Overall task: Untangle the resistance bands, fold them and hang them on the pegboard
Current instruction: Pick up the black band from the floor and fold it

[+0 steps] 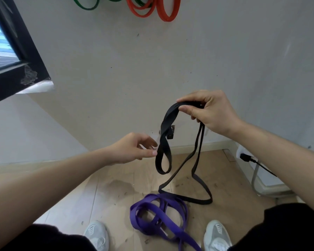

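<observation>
While aloft, one black band (pixel 168 115); one purple (pixel 149 198)

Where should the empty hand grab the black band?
On the black band, probably the short loop hanging below the right hand: pinch the loop's left strand, coming from the left, where the left hand is. That loop dangles free; the longer part trails onto the floor.

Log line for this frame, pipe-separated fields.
right hand: grips black band at top fold | left hand: open, beside its hanging loop | purple band: tangled on floor | red bands, green bands: on wall
</observation>
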